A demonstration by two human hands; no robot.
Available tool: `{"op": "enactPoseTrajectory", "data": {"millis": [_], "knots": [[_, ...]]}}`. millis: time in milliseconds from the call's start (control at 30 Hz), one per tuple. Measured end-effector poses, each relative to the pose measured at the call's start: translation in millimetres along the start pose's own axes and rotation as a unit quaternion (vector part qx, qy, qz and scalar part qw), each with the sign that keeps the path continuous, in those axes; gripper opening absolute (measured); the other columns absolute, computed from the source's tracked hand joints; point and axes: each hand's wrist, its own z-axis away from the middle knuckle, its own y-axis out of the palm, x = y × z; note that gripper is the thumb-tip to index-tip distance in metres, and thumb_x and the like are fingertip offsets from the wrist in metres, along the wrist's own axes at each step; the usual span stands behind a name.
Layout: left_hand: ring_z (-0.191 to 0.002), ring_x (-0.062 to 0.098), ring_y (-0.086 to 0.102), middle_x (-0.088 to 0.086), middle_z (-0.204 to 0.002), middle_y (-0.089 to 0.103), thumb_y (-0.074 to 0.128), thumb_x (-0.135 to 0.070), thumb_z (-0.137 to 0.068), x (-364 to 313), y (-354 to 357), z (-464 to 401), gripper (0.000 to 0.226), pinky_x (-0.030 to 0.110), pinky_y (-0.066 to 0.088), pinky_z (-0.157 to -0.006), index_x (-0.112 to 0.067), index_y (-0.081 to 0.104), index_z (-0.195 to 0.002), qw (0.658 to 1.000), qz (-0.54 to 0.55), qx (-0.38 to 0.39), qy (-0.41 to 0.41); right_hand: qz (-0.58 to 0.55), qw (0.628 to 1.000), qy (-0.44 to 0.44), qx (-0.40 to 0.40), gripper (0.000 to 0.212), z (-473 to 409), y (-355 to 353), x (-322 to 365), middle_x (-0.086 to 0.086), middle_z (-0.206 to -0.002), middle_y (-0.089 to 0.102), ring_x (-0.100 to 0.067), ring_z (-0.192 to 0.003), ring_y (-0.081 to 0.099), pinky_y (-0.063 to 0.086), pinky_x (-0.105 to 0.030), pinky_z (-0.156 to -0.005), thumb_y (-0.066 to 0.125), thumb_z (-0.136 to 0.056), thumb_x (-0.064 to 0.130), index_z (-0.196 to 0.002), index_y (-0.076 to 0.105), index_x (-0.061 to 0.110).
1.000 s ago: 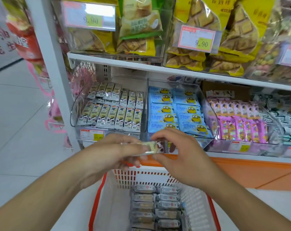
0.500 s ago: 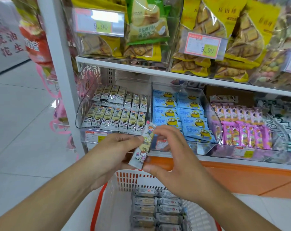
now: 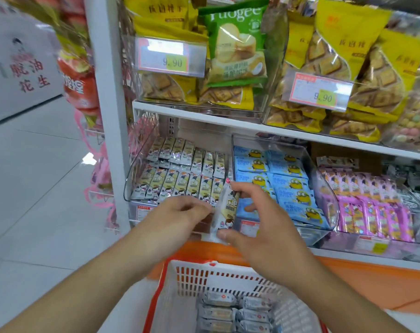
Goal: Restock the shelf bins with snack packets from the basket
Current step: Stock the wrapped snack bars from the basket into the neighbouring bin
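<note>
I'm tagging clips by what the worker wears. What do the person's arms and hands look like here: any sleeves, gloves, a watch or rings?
Both forearms are bare up to the frame's edge, with no sleeves showing. The left hand and right hand wear no gloves, and no watch, bracelet or ring is visible.

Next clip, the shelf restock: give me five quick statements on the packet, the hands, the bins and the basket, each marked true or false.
1. Both hands hold one packet. True: the left hand and right hand both grip it.
2. The packet lies flat. False: it stands nearly upright, in front of the bins.
3. The bin of matching cream packets is left of the blue packets' bin. True.
4. The basket is empty. False: wrapped packets lie stacked inside.
5. The green bag sits on the lower shelf. False: it stands in an upper-shelf bin.
</note>
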Motion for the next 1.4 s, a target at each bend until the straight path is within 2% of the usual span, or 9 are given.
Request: {"op": "enactPoseTrajectory", "data": {"millis": [133, 200, 400, 533, 1067, 1167, 1233, 1300, 1400], "knots": [[-0.098, 0.007, 0.063, -0.017, -0.106, 0.066, 0.048, -0.051, -0.103, 6.5, -43.9, -15.6, 0.026, 0.03, 0.05, -0.086, -0.032, 0.066, -0.105, 0.92, -0.369, -0.088, 0.1, 0.042, 0.999, -0.007, 0.011, 0.078, -73.1, 0.1, 7.4, 0.016, -0.146, 0.048, -0.01, -0.13, 0.049, 0.045, -0.032, -0.103, 0.082, -0.087, 0.043, -0.149, 0.036, 0.04], [-0.092, 0.01, 0.061, -0.011, -0.097, 0.064, 0.038, -0.057, -0.103, 17.1, -60.7, -24.1, 0.039, 0.032, 0.05, -0.081, -0.029, 0.061, -0.088, 0.89, -0.437, -0.09, 0.094, 0.071, 0.996, 0.003, 0.045, 0.081, -121.0, 5.2, 3.4, 0.007, -0.154, 0.046, -0.018, -0.137, 0.048, 0.043, -0.033, -0.105, 0.081, -0.089, 0.044, -0.153, 0.035, 0.03], [-0.081, 0.011, 0.057, -0.002, -0.08, 0.056, 0.025, -0.064, -0.101, 17.2, -71.3, -30.5, 0.058, 0.038, 0.05, -0.085, -0.023, 0.053, -0.073, 0.903, -0.42, -0.072, 0.046, 0.19, 0.974, 0.026, 0.12, 0.083, -234.2, 26.8, -12.4, -0.008, -0.142, 0.057, -0.027, -0.119, 0.059, 0.051, -0.036, -0.095, 0.078, -0.087, 0.053, -0.151, 0.038, 0.019], [-0.079, 0.012, 0.056, -0.001, -0.078, 0.055, 0.026, -0.064, -0.101, 16.7, -71.8, -33.6, 0.056, 0.039, 0.051, -0.085, -0.023, 0.05, -0.071, 0.909, -0.404, -0.083, 0.06, 0.232, 0.96, 0.024, 0.156, 0.085, -263.6, 30.3, -13.4, -0.005, -0.156, 0.047, -0.027, -0.129, 0.055, 0.046, -0.033, -0.096, 0.075, -0.092, 0.05, -0.16, 0.028, 0.025], [-0.08, 0.01, 0.057, -0.004, -0.08, 0.057, 0.024, -0.063, -0.101, 18.4, -65.6, -32.9, 0.056, 0.039, 0.052, -0.084, -0.023, 0.054, -0.074, 0.892, -0.435, -0.089, 0.087, 0.279, 0.94, -0.021, 0.196, 0.086, -252.3, 22.9, -10.0, -0.002, -0.17, 0.027, -0.026, -0.149, 0.039, 0.036, -0.032, -0.112, 0.062, -0.1, 0.053, -0.166, 0.014, 0.028], [-0.094, 0.013, 0.06, -0.009, -0.097, 0.062, 0.028, -0.061, -0.101, 17.3, -62.4, -29.4, 0.052, 0.037, 0.052, -0.09, -0.026, 0.065, -0.092, 0.89, -0.435, -0.098, 0.099, 0.243, 0.957, -0.051, 0.149, 0.079, -226.2, 18.0, -4.5, 0.0, -0.167, 0.034, -0.023, -0.149, 0.039, 0.033, -0.025, -0.11, 0.063, -0.101, 0.049, -0.165, 0.023, 0.027], [-0.106, 0.01, 0.058, -0.013, -0.112, 0.061, 0.031, -0.06, -0.1, 16.3, -57.0, -26.1, 0.049, 0.035, 0.05, -0.095, -0.03, 0.067, -0.114, 0.891, -0.422, -0.099, 0.137, 0.194, 0.973, -0.09, 0.092, 0.064, -195.4, 13.9, 0.2, 0.003, -0.155, 0.051, -0.013, -0.136, 0.051, 0.038, -0.021, -0.102, 0.065, -0.101, 0.043, -0.157, 0.041, 0.027], [-0.103, 0.006, 0.056, -0.016, -0.106, 0.06, 0.032, -0.059, -0.098, 13.1, -48.0, -20.3, 0.046, 0.035, 0.05, -0.094, -0.031, 0.066, -0.11, 0.894, -0.407, -0.07, 0.172, 0.122, 0.983, -0.126, 0.06, 0.039, -155.7, 10.6, 2.4, 0.011, -0.124, 0.063, 0.005, -0.102, 0.059, 0.042, -0.018, -0.084, 0.068, -0.1, 0.034, -0.138, 0.06, 0.026], [-0.095, 0.009, 0.059, -0.009, -0.097, 0.064, 0.029, -0.063, -0.1, 16.8, -35.0, -11.3, 0.052, 0.038, 0.05, -0.09, -0.027, 0.066, -0.101, 0.894, -0.427, 0.004, 0.134, 0.011, 0.986, -0.114, 0.121, 0.013, -90.7, 6.5, -4.3, 0.009, -0.101, 0.069, -0.004, -0.08, 0.061, 0.046, -0.016, -0.07, 0.069, -0.1, 0.02, -0.113, 0.071, 0.02]]}}
